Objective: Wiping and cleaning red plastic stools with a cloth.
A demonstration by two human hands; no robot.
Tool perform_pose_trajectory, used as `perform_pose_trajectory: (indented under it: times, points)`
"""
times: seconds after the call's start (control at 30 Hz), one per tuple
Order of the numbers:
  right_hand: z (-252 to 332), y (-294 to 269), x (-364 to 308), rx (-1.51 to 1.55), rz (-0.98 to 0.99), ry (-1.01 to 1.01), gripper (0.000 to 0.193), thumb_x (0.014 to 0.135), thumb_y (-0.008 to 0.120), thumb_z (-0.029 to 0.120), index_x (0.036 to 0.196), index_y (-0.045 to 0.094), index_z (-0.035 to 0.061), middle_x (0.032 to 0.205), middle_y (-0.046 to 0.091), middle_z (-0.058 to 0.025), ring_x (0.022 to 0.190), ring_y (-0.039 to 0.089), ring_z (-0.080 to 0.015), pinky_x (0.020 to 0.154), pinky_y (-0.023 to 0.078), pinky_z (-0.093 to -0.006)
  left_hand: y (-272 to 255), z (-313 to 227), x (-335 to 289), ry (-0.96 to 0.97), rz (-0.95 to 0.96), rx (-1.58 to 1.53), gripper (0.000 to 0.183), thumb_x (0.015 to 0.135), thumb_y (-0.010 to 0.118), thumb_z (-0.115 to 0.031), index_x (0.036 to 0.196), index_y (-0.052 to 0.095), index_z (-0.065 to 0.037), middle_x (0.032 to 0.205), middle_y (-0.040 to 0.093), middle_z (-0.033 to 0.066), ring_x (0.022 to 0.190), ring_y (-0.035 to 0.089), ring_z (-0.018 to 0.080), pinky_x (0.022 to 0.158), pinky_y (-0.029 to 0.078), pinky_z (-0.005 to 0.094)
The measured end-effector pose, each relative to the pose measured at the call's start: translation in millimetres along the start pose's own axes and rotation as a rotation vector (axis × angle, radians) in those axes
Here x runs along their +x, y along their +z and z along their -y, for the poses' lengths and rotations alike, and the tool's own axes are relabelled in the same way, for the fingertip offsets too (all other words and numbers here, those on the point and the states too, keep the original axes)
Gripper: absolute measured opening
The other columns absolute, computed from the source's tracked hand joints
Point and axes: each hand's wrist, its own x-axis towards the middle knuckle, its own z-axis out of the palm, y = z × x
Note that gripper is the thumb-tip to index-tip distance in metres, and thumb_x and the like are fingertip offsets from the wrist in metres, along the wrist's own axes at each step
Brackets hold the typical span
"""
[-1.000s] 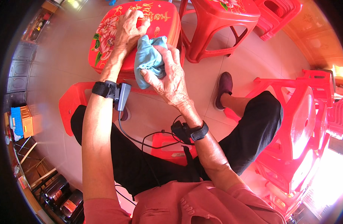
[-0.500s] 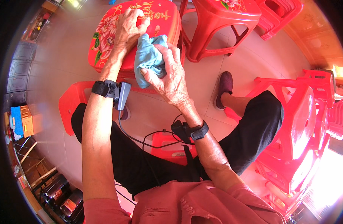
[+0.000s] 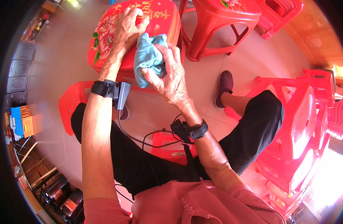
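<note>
A red plastic stool (image 3: 104,28) with a flower pattern and gold lettering on its seat stands in front of me. My left hand (image 3: 129,28) rests on that seat, fingers bent and spread, holding nothing. In my right hand (image 3: 173,74) is a bunched light-blue cloth (image 3: 148,56), gripped between thumb and fingers. The cloth lies against the stool's near edge and side, and covers part of it. A black strap with a small device sits on each of my wrists, and a cable runs from the left one.
Another red stool (image 3: 222,33) stands just to the right. Stacked red stools (image 3: 291,123) crowd my right side, with more (image 3: 280,15) at the far right. Cables (image 3: 149,140) hang over my lap. Dark large bottles (image 3: 63,194) stand at the lower left.
Almost nothing differs. Both hands keep their places on the stool and the cloth.
</note>
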Motion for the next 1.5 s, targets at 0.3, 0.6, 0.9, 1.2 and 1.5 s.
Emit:
perform_pose_trajectory:
  times: [0.3,0.6,0.9,1.2,1.5]
  points:
    - [-1.1,1.7,0.3,0.009,-0.018,-0.009,0.065,0.072,0.076,0.034,0.125,0.049,0.0078,0.127,0.044,-0.0216,0.108,0.055,-0.0409,0.087,0.050,-0.0441,3.1,7.1,-0.4,0.005,-0.004,-0.020,0.024,0.083,0.062,-0.032,0.094,0.057,-0.011,0.099,0.058,0.0104,0.095,0.054,0.0340,0.082,0.041,0.0507]
    - [-1.7,2.9,-0.2,0.029,-0.030,-0.020,0.064,0.072,0.076,0.034,0.124,0.050,0.0081,0.125,0.046,-0.0213,0.107,0.055,-0.0402,0.087,0.050,-0.0433,1.3,7.3,-1.4,0.006,-0.009,-0.040,0.024,0.083,0.062,-0.032,0.094,0.056,-0.011,0.100,0.057,0.0114,0.096,0.053,0.0346,0.083,0.041,0.0505]
    - [-3.9,2.8,0.4,0.024,-0.026,-0.009,0.064,0.072,0.076,0.034,0.124,0.050,0.0085,0.125,0.046,-0.0215,0.107,0.056,-0.0398,0.087,0.049,-0.0433,-1.6,2.9,0.7,-0.005,-0.021,-0.051,0.022,0.083,0.063,-0.030,0.092,0.057,-0.011,0.095,0.057,0.0115,0.092,0.055,0.0348,0.080,0.043,0.0490]
    - [-0.2,2.1,1.0,0.103,-0.004,0.048,0.066,0.071,0.077,0.034,0.124,0.051,0.0033,0.126,0.046,-0.0224,0.115,0.051,-0.0383,0.095,0.044,-0.0439,0.2,6.3,1.0,0.005,-0.028,-0.042,0.024,0.082,0.063,-0.031,0.093,0.057,-0.011,0.094,0.058,0.0114,0.090,0.056,0.0351,0.079,0.043,0.0497]
    - [-2.4,3.5,1.4,0.101,-0.007,0.045,0.067,0.071,0.077,0.034,0.124,0.051,0.0029,0.126,0.046,-0.0219,0.114,0.051,-0.0373,0.095,0.044,-0.0436,-0.3,8.3,3.3,0.010,-0.025,-0.030,0.023,0.082,0.063,-0.029,0.093,0.056,-0.009,0.094,0.058,0.0128,0.090,0.056,0.0359,0.078,0.044,0.0499]
